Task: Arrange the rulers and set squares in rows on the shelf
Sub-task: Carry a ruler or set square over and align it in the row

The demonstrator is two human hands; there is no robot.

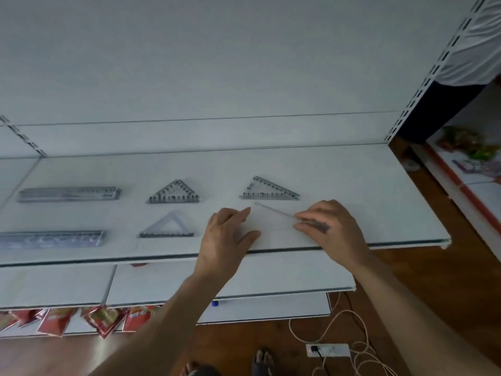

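A clear set square (271, 223), nearly invisible against the white, is held flat on the shelf (379, 196) in the front row, between both hands. Its left corner is touched by the left hand (227, 234), fingers straight and thumb spread. Its right end appears to be pinched by the curled fingers of the right hand (330, 226). A slip is risked: the front lip (298, 249) lies close at 6 o'clock, so a pull toward the body could tip the piece off. At 12 o'clock a back-row stack (271, 189) sits just beside and could be nudged. Bare room is left at 3 o'clock; at 9 o'clock the front-row set square (168, 226) lies well apart.
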